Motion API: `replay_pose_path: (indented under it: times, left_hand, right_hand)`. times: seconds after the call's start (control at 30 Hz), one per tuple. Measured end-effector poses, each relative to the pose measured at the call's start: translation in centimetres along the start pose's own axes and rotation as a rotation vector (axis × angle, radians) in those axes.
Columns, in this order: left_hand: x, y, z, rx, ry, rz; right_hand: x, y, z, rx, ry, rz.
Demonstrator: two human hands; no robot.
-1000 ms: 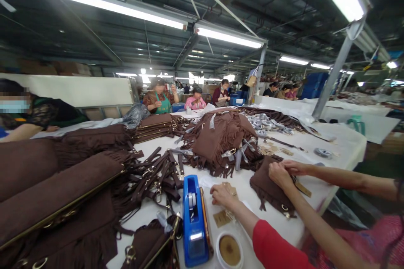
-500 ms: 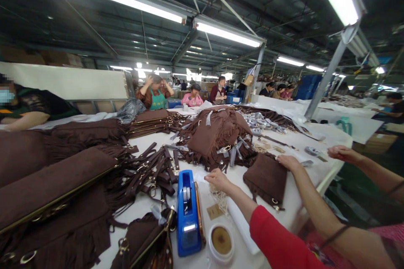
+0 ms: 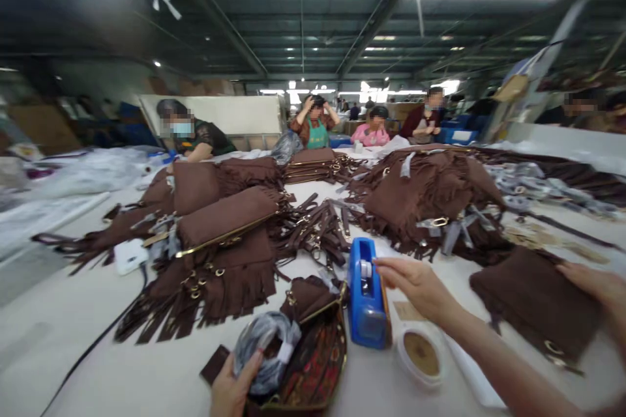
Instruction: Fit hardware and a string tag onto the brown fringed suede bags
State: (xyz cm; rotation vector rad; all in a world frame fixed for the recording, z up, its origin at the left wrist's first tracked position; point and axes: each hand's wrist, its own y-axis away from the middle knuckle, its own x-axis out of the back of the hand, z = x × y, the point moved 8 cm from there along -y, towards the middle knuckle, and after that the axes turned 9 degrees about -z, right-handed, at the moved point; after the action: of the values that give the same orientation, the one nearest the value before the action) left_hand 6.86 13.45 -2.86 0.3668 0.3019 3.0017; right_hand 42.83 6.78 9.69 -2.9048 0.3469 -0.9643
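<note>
My left hand (image 3: 415, 285) reaches over the white table (image 3: 73, 313), fingertips touching the tape roll on top of a blue tape dispenser (image 3: 366, 313). It holds nothing. My right hand (image 3: 601, 287) grips the far right corner of a flat brown fringed bag (image 3: 528, 303) lying on the table. The frame edge cuts off part of that hand. A small white tub of brown paste (image 3: 420, 355) stands between my forearm and the dispenser. A paper tag (image 3: 403, 311) lies under my left wrist.
Another person's hand (image 3: 229, 391) comes in at the bottom edge, holding a clear plastic bundle (image 3: 264, 339) in an open brown bag (image 3: 317, 352). Piles of brown fringed bags (image 3: 225, 218) (image 3: 430, 189) and loose straps (image 3: 315, 228) cover the middle. Several co-workers (image 3: 190, 133) sit at the far side.
The view swung left. My left hand moved onto the tape dispenser, and my right hand stays on the flat brown bag. A third hand now appears at the bottom, on the open bag.
</note>
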Motion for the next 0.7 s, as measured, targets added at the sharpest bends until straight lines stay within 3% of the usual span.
replay_pose_path:
  times: [0.13, 0.23, 0.33, 0.5, 0.7]
  left_hand:
    - [-0.3, -0.3, -0.9, 0.024, 0.111, -0.023]
    - [-0.5, -0.1, -0.5, -0.003, 0.192, -0.051]
    - [-0.6, 0.0, -0.4, 0.028, 0.241, -0.071]
    - [-0.9, 0.0, -0.6, 0.077, 0.321, -0.072]
    - [-1.2, -0.1, -1.4, 0.076, 0.4, -0.12]
  right_hand:
    - [-10.4, 3.3, -3.6, 0.114, 0.067, -0.323]
    - [-15.4, 4.9, -4.1, 0.155, 0.16, -0.392]
    - [-17.1, 5.4, -3.1, 0.09, 0.048, -0.357]
    - [-18.6, 5.1, -0.8, -0.156, -0.335, -0.217]
    - [-23.6, 3.4, 0.3, -0.412, -0.582, -0.155]
